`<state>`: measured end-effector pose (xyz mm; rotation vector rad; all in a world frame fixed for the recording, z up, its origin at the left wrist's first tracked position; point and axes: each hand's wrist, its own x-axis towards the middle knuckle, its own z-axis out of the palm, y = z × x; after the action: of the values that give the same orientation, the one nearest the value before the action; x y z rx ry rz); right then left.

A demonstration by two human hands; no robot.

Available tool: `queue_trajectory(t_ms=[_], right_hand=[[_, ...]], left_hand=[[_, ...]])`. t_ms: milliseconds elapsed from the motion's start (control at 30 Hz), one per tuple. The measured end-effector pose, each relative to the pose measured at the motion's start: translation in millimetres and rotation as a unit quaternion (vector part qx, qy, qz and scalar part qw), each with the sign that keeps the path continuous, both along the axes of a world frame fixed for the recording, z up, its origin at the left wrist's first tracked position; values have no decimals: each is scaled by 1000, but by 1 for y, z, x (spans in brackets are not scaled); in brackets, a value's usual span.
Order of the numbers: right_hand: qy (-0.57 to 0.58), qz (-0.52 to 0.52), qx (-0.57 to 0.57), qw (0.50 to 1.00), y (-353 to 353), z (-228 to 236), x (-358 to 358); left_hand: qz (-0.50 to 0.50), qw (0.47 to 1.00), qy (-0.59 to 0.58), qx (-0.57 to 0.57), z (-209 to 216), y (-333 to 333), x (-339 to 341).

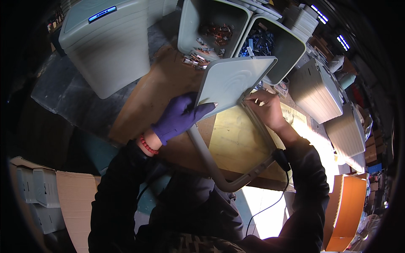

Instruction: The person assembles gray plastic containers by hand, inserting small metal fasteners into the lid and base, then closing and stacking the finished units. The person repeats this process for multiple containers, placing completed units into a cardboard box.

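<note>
My left hand (pixel 182 114), in a purple glove with a bare fingertip showing, grips the near left edge of a pale grey lid (pixel 236 80). The lid stands tilted up from a grey rectangular frame (pixel 202 154), whose near end reaches past the table edge. At the lid's right corner, beside the frame's far right end, my bare right hand (pixel 268 110) has its fingers pinched together. Whatever lies between those fingertips is too small to make out. A black object with a cable (pixel 280 159) is by the frame's right side, near my right wrist.
Beyond the lid, one grey bin (pixel 185 31) holds copper-coloured small parts and another (pixel 295 55) holds dark blue ones. Loose metal pieces (pixel 196 61) lie before them. A large grey bin (pixel 114 55) stands left, stacked pale lids (pixel 316 90) right. Cardboard boxes (pixel 78 206) flank me.
</note>
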<state>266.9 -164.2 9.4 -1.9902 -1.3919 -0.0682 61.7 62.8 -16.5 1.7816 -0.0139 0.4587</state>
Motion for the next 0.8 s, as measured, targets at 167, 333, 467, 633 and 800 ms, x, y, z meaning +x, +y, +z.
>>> queue_trajectory(t_ms=[167,333,467,633,800], right_hand=[[288,-31,79,954,3,-15,9],[91,-72,52,992,0,-24,8],[32,-68,81,994,-1,-22,5],[262,-112,71,956,1,-18,-1],[-16,-98,59,993,4,-17,-5]], left_hand=[[3,1000,6,28,0,2,0],[5,999,17,47,0,3,-1],[4,999,21,44,1,3,-1],[11,999,8,41,1,2,-1],[8,999,-25,46,0,2,1]])
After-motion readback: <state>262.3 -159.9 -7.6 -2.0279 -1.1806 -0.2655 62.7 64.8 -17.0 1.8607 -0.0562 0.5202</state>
